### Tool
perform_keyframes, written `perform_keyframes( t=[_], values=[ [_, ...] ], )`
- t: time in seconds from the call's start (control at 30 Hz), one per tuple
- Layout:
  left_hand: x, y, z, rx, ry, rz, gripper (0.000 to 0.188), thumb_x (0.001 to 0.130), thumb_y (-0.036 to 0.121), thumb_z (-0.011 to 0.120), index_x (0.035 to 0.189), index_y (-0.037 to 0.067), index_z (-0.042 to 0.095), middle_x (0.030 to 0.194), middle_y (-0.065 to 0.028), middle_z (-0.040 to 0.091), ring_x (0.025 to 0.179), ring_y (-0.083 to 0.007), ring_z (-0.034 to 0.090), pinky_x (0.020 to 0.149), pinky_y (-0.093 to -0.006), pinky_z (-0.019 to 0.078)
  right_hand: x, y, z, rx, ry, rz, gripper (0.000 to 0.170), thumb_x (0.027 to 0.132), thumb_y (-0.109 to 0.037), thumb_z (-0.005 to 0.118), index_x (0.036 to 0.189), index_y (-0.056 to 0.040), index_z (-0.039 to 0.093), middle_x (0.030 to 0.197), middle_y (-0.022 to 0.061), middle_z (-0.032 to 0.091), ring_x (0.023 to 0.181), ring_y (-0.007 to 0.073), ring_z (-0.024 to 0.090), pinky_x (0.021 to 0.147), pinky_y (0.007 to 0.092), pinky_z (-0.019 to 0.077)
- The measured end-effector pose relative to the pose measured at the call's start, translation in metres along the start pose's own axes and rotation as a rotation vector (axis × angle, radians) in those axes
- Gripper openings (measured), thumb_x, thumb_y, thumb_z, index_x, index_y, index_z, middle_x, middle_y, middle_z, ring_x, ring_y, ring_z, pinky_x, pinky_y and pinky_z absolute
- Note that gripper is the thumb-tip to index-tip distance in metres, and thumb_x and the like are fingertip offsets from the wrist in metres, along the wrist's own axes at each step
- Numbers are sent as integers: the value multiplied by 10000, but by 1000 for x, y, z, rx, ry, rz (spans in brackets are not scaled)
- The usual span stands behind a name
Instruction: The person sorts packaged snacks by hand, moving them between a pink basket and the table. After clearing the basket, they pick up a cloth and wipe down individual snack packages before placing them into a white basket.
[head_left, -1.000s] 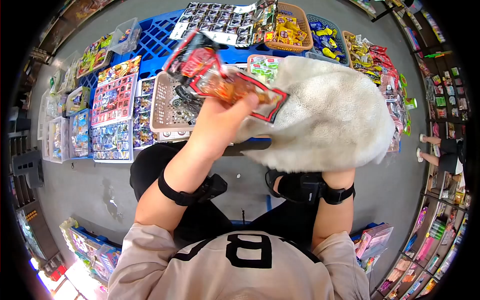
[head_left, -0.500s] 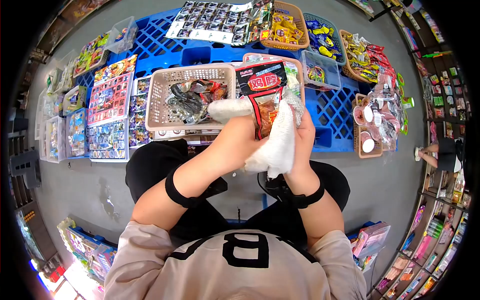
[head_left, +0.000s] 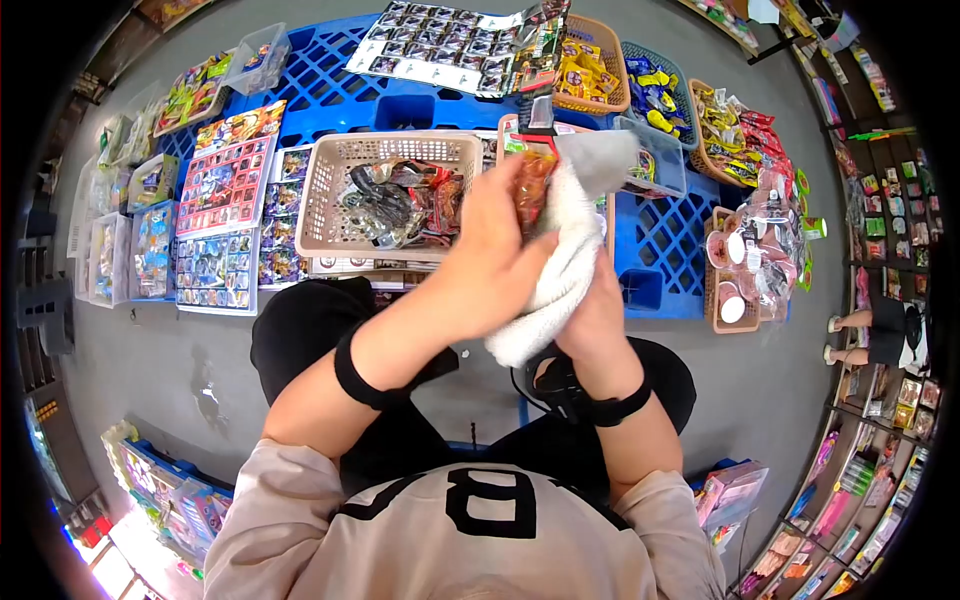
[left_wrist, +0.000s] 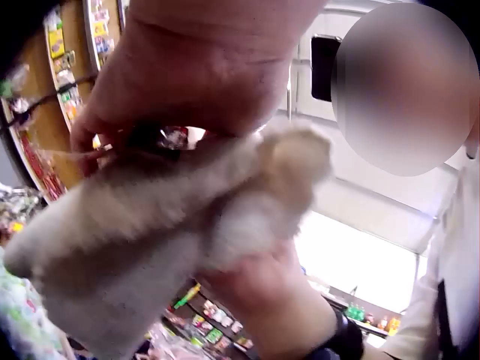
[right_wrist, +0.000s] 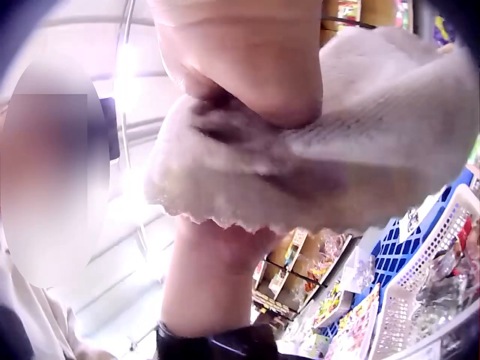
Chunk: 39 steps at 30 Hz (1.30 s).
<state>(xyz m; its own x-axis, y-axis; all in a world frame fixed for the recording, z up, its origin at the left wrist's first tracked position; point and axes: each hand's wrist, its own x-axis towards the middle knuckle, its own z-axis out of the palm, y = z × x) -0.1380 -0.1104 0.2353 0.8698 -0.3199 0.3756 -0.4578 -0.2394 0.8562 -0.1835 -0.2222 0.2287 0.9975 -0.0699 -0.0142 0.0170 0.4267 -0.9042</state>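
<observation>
A white cloth (head_left: pixel 566 255) hangs between the two hands, and a red-and-black snack packet (head_left: pixel 532 185) lies against it. My left hand (head_left: pixel 490 260) grips the packet, its thumb over the cloth. On the cloth's other side my right hand (head_left: pixel 597 312) holds it, fingers partly hidden behind the fabric. In the left wrist view the cloth (left_wrist: pixel 150 225) covers much of the packet. The right wrist view shows the cloth (right_wrist: pixel 300 172) bunched in the right hand (right_wrist: pixel 247 60). Just left of the hands stands a beige basket (head_left: pixel 310 200) with dark and red packets (head_left: pixel 385 205) in it.
Blue pallets (head_left: pixel 660 215) carry the goods. Card sheets (head_left: pixel 225 185) and clear boxes (head_left: pixel 108 255) are at the left, a printed sheet (head_left: pixel 440 50) at the back. Baskets of yellow packets (head_left: pixel 585 75), blue packets (head_left: pixel 655 95) and jars (head_left: pixel 732 305) stand at the right.
The cloth, earlier spread wide over the right hand, is now gathered around the packet between both hands. The left hand has moved right from above the basket, bringing the packet to the cloth.
</observation>
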Motion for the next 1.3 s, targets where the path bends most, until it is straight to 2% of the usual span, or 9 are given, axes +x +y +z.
perform_keyframes(
  t=[0.2, 0.3, 0.43, 0.6, 0.77, 0.87, 1.13, 1.23, 1.3],
  values=[
    [0, -2, -10, 233, -88, 95, 515, 811, 65, 519, 1283, 38, 316, 1166, -171, 412, 963, -277, 423, 895, -371, 340, 4, -7, 0, 276, 29, 129, 532, 913, -206, 434, 1354, -53, 178, 1240, 92, 419, 1073, 171, 473, 888, 299, 404],
    [1, 9, -2, -533, 198, -263, 433, 858, 39, 489, 1265, 34, 342, 1190, -130, 436, 1025, -144, 467, 851, -250, 401, 5, 8, -3, 7, 30, 41, 428, 851, -162, 560, 1208, -10, 379, 1077, 81, 536, 956, 128, 521, 795, 272, 436],
    [-1, 0, 0, -566, 98, -420, 418, 839, 195, 584, 1141, -46, 425, 941, -98, 571, 853, -111, 520, 730, -242, 438, 1, 12, 5, -288, 202, -94, 250, 860, -175, 547, 1015, 18, 519, 897, 69, 595, 810, 124, 557, 724, 256, 441],
    [1, -1, 0, -633, 83, -542, 405, 843, 278, 571, 1076, -35, 460, 868, -98, 586, 777, -108, 527, 696, -255, 441, -9, 13, 11, -592, 157, -197, 256, 886, -112, 485, 1091, 41, 485, 996, 83, 575, 894, 129, 539, 781, 256, 423],
    [4, 7, -12, -82, -107, -160, 355, 836, 274, 560, 975, -12, 402, 753, -212, 576, 679, -341, 588, 599, -373, 459, -7, 11, 11, -330, 292, -222, 215, 891, -139, 483, 1033, 22, 497, 921, 66, 581, 829, 111, 529, 741, 251, 423],
    [0, 8, -12, -91, -329, -212, 343, 832, 262, 550, 955, 0, 366, 747, -251, 562, 688, -426, 546, 581, -424, 452, 3, -1, -6, -253, 414, -99, 224, 897, -162, 484, 1037, 13, 502, 931, 59, 578, 837, 101, 529, 743, 246, 430],
    [0, 11, -15, -17, -242, -159, 336, 839, 241, 541, 982, -2, 357, 704, -241, 566, 674, -420, 557, 562, -438, 448, -3, 1, 0, 4, 279, -36, 283, 901, -211, 479, 1082, 7, 478, 1001, 68, 556, 887, 104, 527, 756, 242, 429],
    [-2, 5, -16, 40, -490, -181, 379, 813, 131, 541, 1121, 14, 353, 802, -239, 580, 750, -394, 571, 621, -404, 460, -4, -11, -8, 20, 310, 99, 245, 895, -207, 490, 1034, -6, 502, 923, 56, 576, 794, 109, 561, 681, 236, 455],
    [-3, 7, -14, 75, -663, -151, 323, 808, 248, 547, 932, 6, 373, 645, -220, 555, 625, -397, 561, 544, -442, 446, -3, -19, -14, -30, 335, 103, 213, 882, -191, 513, 1002, -15, 520, 853, 39, 589, 700, 96, 567, 610, 221, 460]
  ],
)
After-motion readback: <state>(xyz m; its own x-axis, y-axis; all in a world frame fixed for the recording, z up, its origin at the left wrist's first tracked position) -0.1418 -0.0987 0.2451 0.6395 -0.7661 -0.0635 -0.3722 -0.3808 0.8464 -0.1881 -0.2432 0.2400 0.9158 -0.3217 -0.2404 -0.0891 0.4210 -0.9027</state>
